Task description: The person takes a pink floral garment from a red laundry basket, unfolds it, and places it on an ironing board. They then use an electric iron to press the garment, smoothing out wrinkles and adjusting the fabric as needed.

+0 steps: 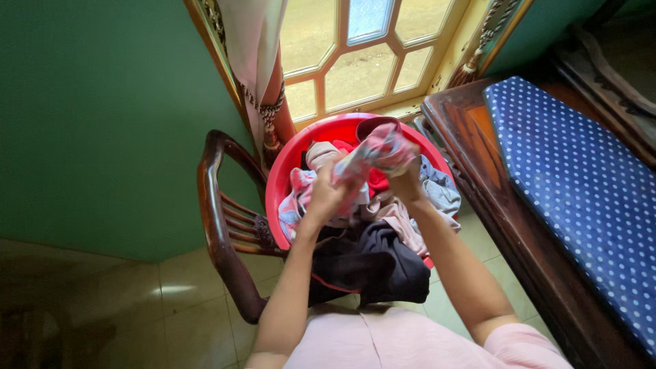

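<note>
Two hands work over one red plastic basin (301,154), which rests on the seat of one dark wooden chair (217,225). The left hand (324,198) and the right hand (406,183) both have their fingers closed on a single pink patterned garment (379,149), lifted clear of the pile and stretched between them above the middle of the basin.

The basin holds a heap of mixed laundry; an exact piece count cannot be told. Distinguishable items: one red cloth (377,181) directly under the held garment, one grey-blue cloth (441,190) at the right rim, one pale pink cloth (396,222) below the hands, and one black garment (372,263) hanging over the near rim toward the person.

Edges and clearance: the basin's far rim sits near the sill of one window with honeycomb panes (359,72). One tied curtain (256,61) hangs just left of the basin. One wooden bench (471,157) borders the basin closely on the right and carries one blue cushion with white dots (581,184). A green wall (102,116) closes the left side. Bare tiled floor (164,301) lies left of the chair, and a narrow strip shows between chair and bench.

No readable packages, labels or signs are visible.
</note>
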